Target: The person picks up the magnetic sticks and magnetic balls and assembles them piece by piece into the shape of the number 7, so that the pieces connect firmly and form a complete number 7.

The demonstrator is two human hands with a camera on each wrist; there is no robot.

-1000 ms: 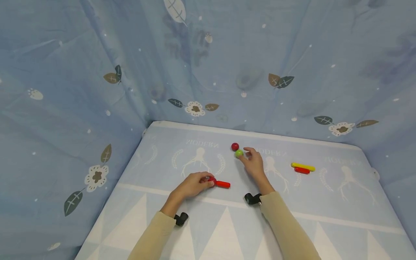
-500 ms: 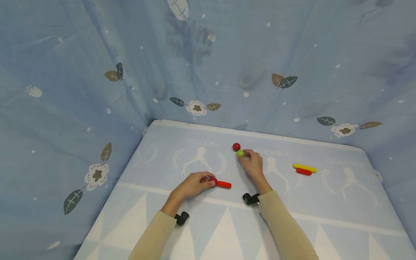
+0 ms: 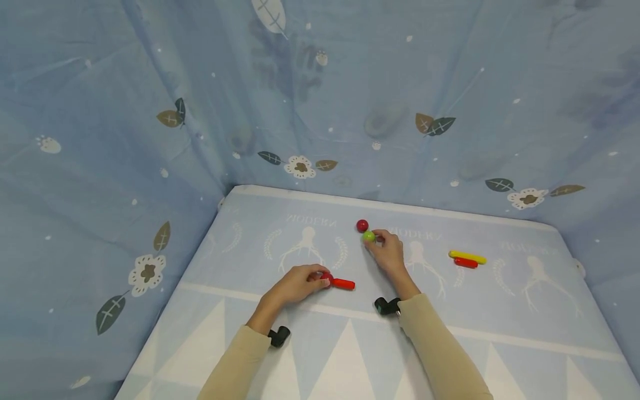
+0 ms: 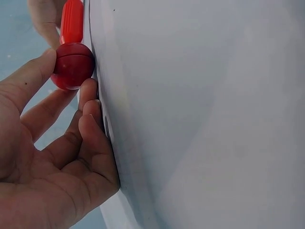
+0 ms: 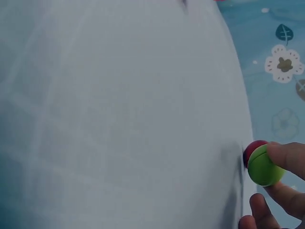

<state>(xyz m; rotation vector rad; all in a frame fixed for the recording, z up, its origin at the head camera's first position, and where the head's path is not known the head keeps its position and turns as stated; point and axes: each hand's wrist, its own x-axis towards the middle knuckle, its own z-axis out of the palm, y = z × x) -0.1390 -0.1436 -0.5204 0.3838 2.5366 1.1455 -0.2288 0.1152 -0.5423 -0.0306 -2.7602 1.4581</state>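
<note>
My left hand (image 3: 298, 283) pinches a red ball (image 4: 72, 67) between thumb and fingers, low over the table. A short red ridged stick (image 3: 344, 284) lies end-on against that ball, pointing right. Further back, my right hand (image 3: 389, 253) holds a lime-green ball (image 5: 263, 167) between thumb and index finger; a seam line runs around it. Right behind the green ball sits a second, darker red ball (image 3: 362, 225), partly hidden by it in the right wrist view.
To the right, a yellow stick (image 3: 467, 256) and a shorter red stick (image 3: 465, 263) lie side by side on the table (image 3: 320, 366). A blue patterned curtain (image 3: 320, 100) rises beyond the back and left edges. Both wrists wear black camera mounts.
The fingers of my right hand have come in closer around the green ball. My left hand keeps its hold on the red ball, and the head view shifts slightly.
</note>
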